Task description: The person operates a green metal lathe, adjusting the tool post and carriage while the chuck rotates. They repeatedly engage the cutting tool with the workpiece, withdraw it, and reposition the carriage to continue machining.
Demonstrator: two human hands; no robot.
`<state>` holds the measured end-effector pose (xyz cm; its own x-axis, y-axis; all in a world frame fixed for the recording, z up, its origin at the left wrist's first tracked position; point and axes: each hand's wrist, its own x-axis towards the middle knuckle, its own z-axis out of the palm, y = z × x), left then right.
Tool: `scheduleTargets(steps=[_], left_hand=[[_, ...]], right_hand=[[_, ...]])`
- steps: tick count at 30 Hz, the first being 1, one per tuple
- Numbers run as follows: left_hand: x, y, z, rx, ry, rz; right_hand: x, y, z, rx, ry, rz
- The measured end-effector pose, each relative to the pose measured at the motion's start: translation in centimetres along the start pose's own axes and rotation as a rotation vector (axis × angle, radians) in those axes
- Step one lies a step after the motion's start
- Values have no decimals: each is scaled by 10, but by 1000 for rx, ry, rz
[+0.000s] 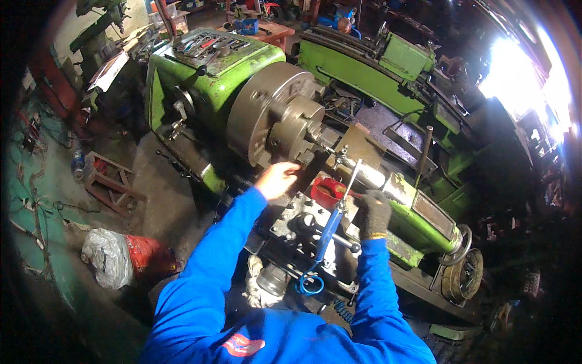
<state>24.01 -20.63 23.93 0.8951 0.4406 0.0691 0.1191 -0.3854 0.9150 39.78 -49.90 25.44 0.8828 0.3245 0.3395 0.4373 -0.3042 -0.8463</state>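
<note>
My left hand (277, 180), bare, reaches just below the lathe chuck (297, 128); its fingers stretch to the right, and nothing shows in them. My right hand (376, 215) wears a dark knitted glove. It is curled beside the tailstock (418, 209), right of a red container (327, 192); a thin reddish stick runs from the container toward it, and what the fingers hold is hidden. A blue air gun (329, 233) with a long thin nozzle lies across the tool post (297, 221), between my forearms. A small-diameter part at the chuck's centre meets the tailstock's point.
Several hand tools lie on the green headstock (212, 54). Behind stands another green lathe (351, 70). At left are a rusty metal stand (109, 182) and a red bucket (148, 255) with clear plastic. A handwheel (458, 246) juts out at right; a rag (253, 282) hangs below the tool post.
</note>
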Motion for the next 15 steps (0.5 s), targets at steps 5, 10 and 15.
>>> scheduleTargets(steps=[5,10,15], left_hand=[[-129,-141,-61,-382,419,-336],[-204,-337,-68,307,358,-799],[-186,-448,-75,378,236,-1197]], right_hand=[[32,-65,-62,-515,-31,-431],[119,-73,5,26,-95,-77],[155,-116,104,-45,-203,238]])
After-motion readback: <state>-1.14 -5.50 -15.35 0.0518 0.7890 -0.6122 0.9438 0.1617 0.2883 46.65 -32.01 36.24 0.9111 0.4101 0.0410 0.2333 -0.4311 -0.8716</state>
